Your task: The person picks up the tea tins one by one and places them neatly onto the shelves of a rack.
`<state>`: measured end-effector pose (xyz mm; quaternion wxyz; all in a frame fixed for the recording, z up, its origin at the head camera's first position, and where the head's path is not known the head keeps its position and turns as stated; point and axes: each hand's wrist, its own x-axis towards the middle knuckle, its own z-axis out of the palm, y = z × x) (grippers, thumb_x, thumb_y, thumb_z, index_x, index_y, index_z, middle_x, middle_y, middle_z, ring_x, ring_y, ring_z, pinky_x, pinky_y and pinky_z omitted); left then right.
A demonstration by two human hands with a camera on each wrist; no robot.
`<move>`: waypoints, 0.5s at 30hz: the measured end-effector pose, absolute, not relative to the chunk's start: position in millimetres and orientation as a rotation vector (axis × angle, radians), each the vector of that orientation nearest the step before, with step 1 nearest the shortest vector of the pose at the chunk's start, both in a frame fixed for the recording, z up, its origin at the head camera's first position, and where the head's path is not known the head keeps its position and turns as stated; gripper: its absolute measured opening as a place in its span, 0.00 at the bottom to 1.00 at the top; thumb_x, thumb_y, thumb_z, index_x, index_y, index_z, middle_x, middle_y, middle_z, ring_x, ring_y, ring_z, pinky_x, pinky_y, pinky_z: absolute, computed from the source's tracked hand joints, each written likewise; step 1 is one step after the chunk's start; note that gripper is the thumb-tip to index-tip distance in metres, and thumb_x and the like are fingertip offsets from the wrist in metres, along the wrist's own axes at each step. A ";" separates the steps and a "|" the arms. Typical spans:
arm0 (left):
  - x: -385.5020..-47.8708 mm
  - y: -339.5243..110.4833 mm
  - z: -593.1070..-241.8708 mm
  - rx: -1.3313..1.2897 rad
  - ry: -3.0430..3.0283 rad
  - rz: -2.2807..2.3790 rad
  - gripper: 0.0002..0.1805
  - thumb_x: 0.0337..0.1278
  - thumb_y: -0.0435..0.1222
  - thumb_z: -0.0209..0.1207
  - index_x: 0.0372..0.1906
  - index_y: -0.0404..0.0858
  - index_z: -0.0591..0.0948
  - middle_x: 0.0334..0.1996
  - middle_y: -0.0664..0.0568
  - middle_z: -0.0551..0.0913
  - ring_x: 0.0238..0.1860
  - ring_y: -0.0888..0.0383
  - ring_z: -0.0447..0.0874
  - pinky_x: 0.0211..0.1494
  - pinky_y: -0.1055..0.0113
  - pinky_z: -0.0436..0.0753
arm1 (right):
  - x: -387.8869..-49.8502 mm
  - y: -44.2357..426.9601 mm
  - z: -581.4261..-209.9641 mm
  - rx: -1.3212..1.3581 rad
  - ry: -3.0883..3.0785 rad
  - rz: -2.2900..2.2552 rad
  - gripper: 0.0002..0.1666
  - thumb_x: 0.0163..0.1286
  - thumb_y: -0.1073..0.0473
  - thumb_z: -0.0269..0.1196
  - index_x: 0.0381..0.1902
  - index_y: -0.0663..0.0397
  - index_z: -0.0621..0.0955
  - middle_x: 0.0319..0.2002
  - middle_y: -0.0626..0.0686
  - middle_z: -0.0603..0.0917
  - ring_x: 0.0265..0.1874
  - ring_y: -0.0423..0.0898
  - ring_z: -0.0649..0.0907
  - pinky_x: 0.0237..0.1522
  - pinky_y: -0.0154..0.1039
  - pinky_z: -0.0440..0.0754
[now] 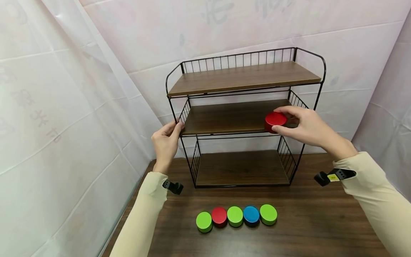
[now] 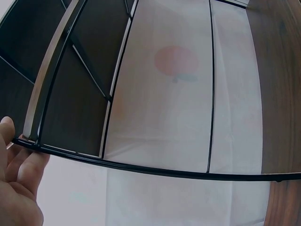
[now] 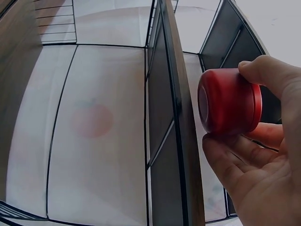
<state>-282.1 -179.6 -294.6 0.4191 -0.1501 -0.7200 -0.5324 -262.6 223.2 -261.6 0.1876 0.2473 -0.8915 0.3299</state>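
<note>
A black wire rack with three brown shelves stands on the table. My left hand (image 1: 166,142) grips its left front post at the middle shelf (image 1: 224,117); the left wrist view shows this hand (image 2: 21,183) with thumb and fingers round the black rod (image 2: 141,166). My right hand (image 1: 309,127) holds a red round container (image 1: 274,122) at the front of the middle shelf, toward its right end. In the right wrist view the thumb and fingers of that hand (image 3: 263,165) pinch the red container (image 3: 228,101) from opposite sides.
In front of the rack, a row of round containers sits on the wooden table (image 1: 308,221): green (image 1: 204,221), red (image 1: 219,216), green (image 1: 235,215), blue (image 1: 251,215) and green (image 1: 268,213). The top shelf (image 1: 244,76) overhangs the middle one. A pale curtain (image 1: 64,117) hangs at left.
</note>
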 end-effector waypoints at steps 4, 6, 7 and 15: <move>-282.2 -180.5 -295.0 -0.386 -1.804 -1.329 0.07 0.64 0.25 0.66 0.43 0.25 0.89 0.35 0.32 0.90 0.38 0.36 0.91 0.40 0.81 0.86 | -264.1 221.8 -258.2 0.658 -2.550 0.943 0.29 0.68 0.51 0.72 0.64 0.54 0.81 0.51 0.57 0.87 0.46 0.53 0.88 0.40 0.19 0.77; -281.9 -180.8 -295.2 -0.393 -1.801 -1.326 0.07 0.64 0.25 0.66 0.43 0.24 0.89 0.35 0.31 0.90 0.37 0.34 0.91 0.40 0.82 0.85 | -265.2 220.6 -257.2 0.640 -2.568 0.951 0.29 0.69 0.50 0.71 0.64 0.52 0.81 0.50 0.56 0.87 0.46 0.52 0.87 0.39 0.20 0.77; -281.6 -180.8 -295.2 -0.396 -1.800 -1.325 0.07 0.64 0.25 0.66 0.43 0.24 0.89 0.34 0.31 0.90 0.37 0.34 0.91 0.40 0.82 0.85 | -265.8 220.1 -256.9 0.630 -2.579 0.955 0.29 0.69 0.48 0.71 0.64 0.51 0.81 0.50 0.55 0.87 0.46 0.51 0.87 0.39 0.20 0.77; -281.6 -181.9 -296.7 -0.390 -1.804 -1.325 0.07 0.63 0.25 0.66 0.43 0.25 0.89 0.34 0.31 0.89 0.36 0.35 0.91 0.38 0.82 0.85 | -271.7 218.8 -258.1 0.618 -2.618 1.004 0.31 0.70 0.46 0.69 0.67 0.50 0.79 0.51 0.55 0.87 0.45 0.41 0.86 0.39 0.23 0.77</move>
